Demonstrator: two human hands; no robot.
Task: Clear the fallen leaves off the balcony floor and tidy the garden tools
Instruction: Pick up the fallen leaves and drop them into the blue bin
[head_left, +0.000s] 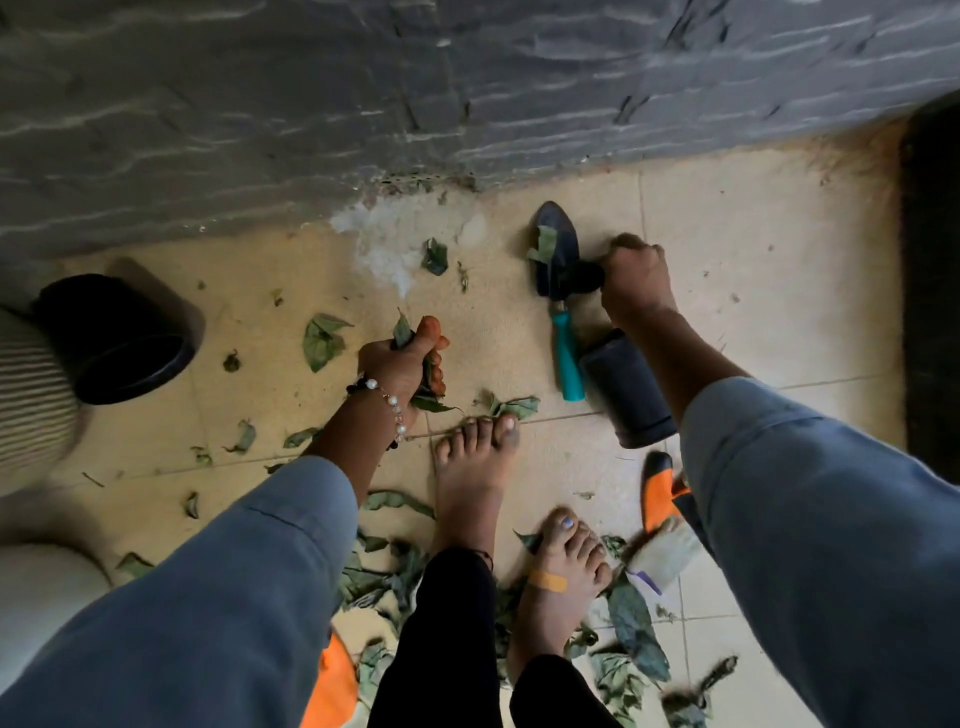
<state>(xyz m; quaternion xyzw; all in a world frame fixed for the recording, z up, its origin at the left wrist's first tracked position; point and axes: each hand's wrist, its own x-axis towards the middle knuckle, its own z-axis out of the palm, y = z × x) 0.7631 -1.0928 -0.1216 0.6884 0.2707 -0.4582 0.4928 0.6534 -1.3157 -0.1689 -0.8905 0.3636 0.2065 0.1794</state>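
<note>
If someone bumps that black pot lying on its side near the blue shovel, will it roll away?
Probably a little. The black pot lies on its side on smooth floor tiles, so a nudge could set it rolling. It looks wider at one end, so it would likely curve rather than go straight. The shovel beside it might stop it.

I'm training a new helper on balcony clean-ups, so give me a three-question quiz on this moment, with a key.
1. True or false: the left hand grips a bunch of leaves.
2. What lies on the floor beside the right hand?
A) a broom
B) a trowel with a teal handle
C) a watering can
3. Fill in: the black pot at the left lies on its ____.

Key: 1 true; 2 B; 3 side.
</note>
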